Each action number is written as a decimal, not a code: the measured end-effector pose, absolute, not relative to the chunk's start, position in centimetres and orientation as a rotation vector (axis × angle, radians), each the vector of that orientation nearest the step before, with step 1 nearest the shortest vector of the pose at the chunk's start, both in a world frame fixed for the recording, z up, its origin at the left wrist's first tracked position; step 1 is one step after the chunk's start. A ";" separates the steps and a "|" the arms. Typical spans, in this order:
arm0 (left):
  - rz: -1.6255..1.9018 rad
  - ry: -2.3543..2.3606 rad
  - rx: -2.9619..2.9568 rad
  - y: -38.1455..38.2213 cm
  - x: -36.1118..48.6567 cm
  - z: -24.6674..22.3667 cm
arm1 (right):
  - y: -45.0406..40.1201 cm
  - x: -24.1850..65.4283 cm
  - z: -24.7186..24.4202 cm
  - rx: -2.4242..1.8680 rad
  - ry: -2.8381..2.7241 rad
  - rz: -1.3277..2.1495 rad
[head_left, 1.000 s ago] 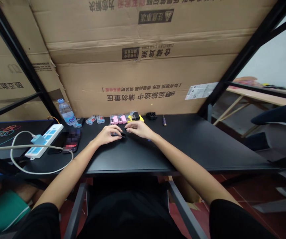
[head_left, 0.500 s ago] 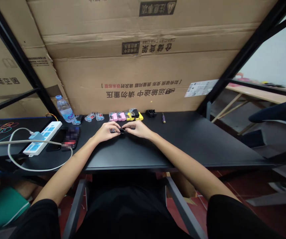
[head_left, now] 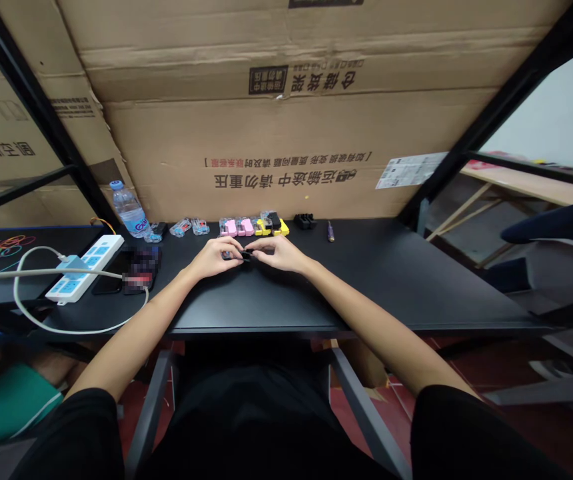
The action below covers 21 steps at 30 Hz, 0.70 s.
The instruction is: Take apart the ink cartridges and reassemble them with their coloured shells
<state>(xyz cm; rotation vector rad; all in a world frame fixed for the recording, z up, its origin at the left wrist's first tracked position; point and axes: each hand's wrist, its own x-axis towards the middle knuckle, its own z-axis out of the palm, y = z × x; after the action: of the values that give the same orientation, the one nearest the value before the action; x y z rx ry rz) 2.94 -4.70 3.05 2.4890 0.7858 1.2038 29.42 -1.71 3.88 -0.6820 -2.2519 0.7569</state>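
Note:
My left hand (head_left: 215, 257) is closed, thumb and fingers pinching a small connector with a black part (head_left: 246, 255); a bit of clear plastic shows between its fingers. From the other side my right hand (head_left: 281, 255) pinches the black part at its fingertips. Much of the piece is hidden by the fingers. Just beyond lie pink-and-clear connectors (head_left: 244, 227), yellow ones (head_left: 281, 228) with a black one among them, and clear connectors (head_left: 200, 227) with blue and red inside. Black pieces (head_left: 305, 221) and a small screwdriver (head_left: 330, 232) lie to the right.
At the left stand a water bottle (head_left: 130, 210) and a white power strip (head_left: 85, 269) with a looping cable, beside dark phones (head_left: 141, 270). Cardboard (head_left: 286, 140) walls off the back of the black table (head_left: 366, 293). Another person's leg in green shorts (head_left: 11, 407) is at lower left.
The whole view has shifted slightly, so the table sits a little higher in it. Both hands keep their pinch on the piece, with small finger shifts.

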 end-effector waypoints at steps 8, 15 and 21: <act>1.220 0.793 2.486 -4.6 2.9 3.0 | -1.6 29.1 3.3 -0.651 -2.345 0.502; 1.244 0.796 2.487 -4.4 2.8 2.9 | -1.3 28.5 2.2 -0.624 -2.404 0.308; 1.220 0.768 2.455 -4.5 2.9 3.0 | -1.6 28.6 2.4 -0.675 -2.480 0.196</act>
<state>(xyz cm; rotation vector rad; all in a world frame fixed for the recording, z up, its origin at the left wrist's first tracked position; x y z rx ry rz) 2.88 -4.52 3.04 2.4553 0.7684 1.2202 28.59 -1.64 2.36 -0.6751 -2.4797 0.1956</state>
